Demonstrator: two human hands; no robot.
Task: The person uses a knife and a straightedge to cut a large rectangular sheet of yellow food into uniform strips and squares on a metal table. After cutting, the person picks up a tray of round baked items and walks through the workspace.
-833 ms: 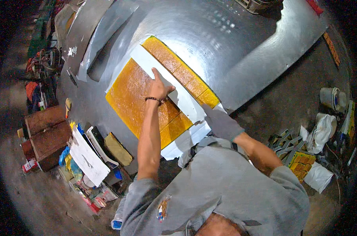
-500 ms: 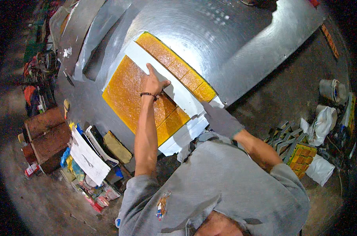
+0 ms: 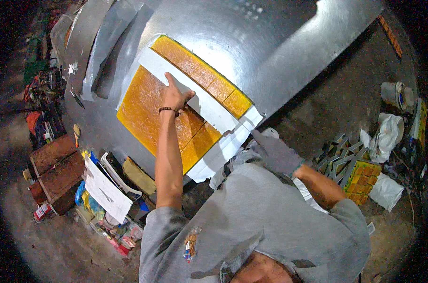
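An orange-amber slab (image 3: 143,104) with a glossy, grainy top lies on white paper (image 3: 207,165) on a metal table. Straight lines divide its surface into several parts. Across it runs a flat white strip (image 3: 207,109), leaving a narrow orange band beyond. My left hand (image 3: 175,96), bare with a beaded bracelet, presses on the strip with thumb and fingers spread. Off the slab's near right corner, my right hand (image 3: 277,153) wears a grey glove. Its index finger points toward the paper's edge while the other fingers look curled; what they hold, if anything, is hidden.
Metal sheets (image 3: 98,52) lie at the table's far left. Brown boxes (image 3: 58,172) and a white board (image 3: 108,188) are at lower left. On the right stand a bucket (image 3: 397,95), a pile of metal frames (image 3: 339,155) and another orange scored piece (image 3: 362,179).
My right hand has drawn back from the strip's near end, toward my body and to the right. My left hand stays pressed on the strip. The view has shifted slightly.
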